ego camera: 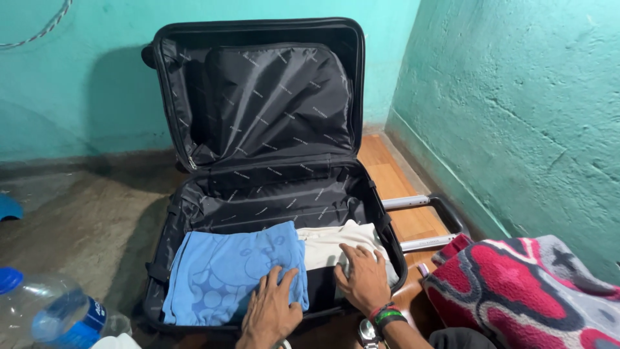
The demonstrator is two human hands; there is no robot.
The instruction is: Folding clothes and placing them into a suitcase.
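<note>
Nearest us, our left hand (271, 313) lies flat, fingers spread, on the folded blue towel (232, 271), seemingly pressing it down, while our right hand (363, 279) rests open on the cream garment (336, 242) beside it, both packed in the open black suitcase (258, 194) on the concrete floor (84, 213) against turquoise walls (516, 116).
</note>
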